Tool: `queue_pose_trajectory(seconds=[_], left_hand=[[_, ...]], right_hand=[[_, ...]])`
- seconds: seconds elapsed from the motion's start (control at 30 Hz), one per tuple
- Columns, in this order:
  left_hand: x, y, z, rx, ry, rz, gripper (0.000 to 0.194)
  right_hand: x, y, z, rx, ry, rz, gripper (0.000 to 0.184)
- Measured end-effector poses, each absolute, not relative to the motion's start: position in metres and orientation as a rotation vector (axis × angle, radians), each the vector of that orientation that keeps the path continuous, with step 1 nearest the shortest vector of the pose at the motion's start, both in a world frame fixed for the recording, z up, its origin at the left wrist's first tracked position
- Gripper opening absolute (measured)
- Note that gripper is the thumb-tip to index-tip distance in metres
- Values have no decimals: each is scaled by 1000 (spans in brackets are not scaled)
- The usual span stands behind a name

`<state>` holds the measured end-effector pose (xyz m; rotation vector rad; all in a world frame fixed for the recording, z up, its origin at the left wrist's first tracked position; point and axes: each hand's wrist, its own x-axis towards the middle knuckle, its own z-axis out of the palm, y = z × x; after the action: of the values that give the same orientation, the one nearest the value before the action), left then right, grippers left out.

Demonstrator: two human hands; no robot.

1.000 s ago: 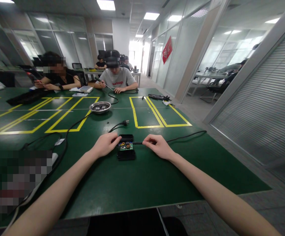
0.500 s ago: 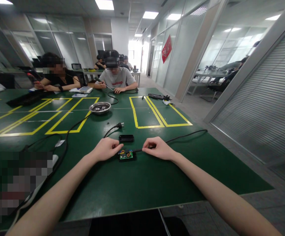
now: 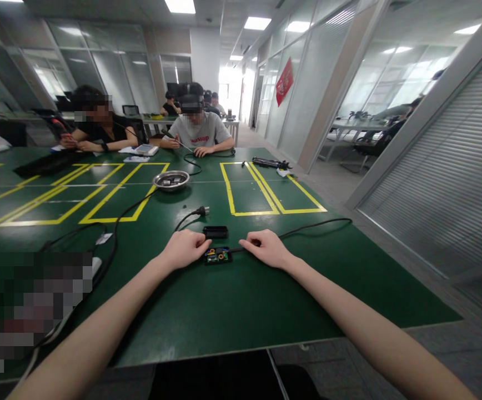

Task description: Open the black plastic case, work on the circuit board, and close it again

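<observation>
A small circuit board [image 3: 217, 255] with copper-ringed coils sits in a black case on the green table, between my two hands. My left hand [image 3: 186, 248] is closed at the case's left end, fingers curled round the black plug cord [image 3: 186, 218], which runs in under the hand; the grip itself is mostly hidden. On the right, my right hand [image 3: 266, 247] closes round the black cable [image 3: 236, 250] leaving the case, thumb pointing toward the board. Just behind the case lies a separate black case half [image 3: 215, 232]. The cord's plug [image 3: 203, 211] rests beyond my left hand.
A metal bowl [image 3: 171, 180] with small metal parts stands farther back. Yellow tape [image 3: 255, 213] marks rectangles on the table. A folded black tripod [image 3: 271, 163] lies at the far edge. A white power strip [image 3: 95, 266] is at left. Two people sit opposite, working with their hands.
The board now sits down inside its black case, where it stood higher and tilted before. My right thumb has shifted forward along the cable, and the view has moved slightly.
</observation>
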<state>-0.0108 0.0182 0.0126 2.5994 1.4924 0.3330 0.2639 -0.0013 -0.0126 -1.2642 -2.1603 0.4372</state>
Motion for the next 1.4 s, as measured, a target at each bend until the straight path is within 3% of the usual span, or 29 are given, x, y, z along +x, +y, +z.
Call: queue_pose_trajectory(seconds=[0.17, 0.3, 0.63, 0.83, 0.97, 1.13, 1.33, 1.4], left_hand=[[-11, 18, 8, 2598, 1445, 367, 45], [-11, 16, 6, 2595, 1397, 392, 45], [-11, 17, 7, 2614, 1346, 403, 44], [-16, 17, 7, 2568, 1420, 567, 23], [-20, 24, -1, 2555, 1342, 756, 34], [-19, 25, -5, 2404, 1333, 761, 16], [-20, 22, -2, 2085, 1098, 851, 9], [-23, 23, -1, 1925, 1022, 831, 21]], right_hand=[[252, -8, -15, -996, -2257, 414, 17], [246, -13, -15, -833, -2326, 388, 12], [250, -14, -9, -800, -2524, 257, 12], [247, -15, -9, -814, -2517, 231, 11], [247, -9, -15, -842, -2351, 294, 24], [250, 1, -25, -1020, -2235, 303, 41], [252, 0, -25, -937, -2294, 426, 29], [253, -2, -23, -875, -2265, 513, 26]])
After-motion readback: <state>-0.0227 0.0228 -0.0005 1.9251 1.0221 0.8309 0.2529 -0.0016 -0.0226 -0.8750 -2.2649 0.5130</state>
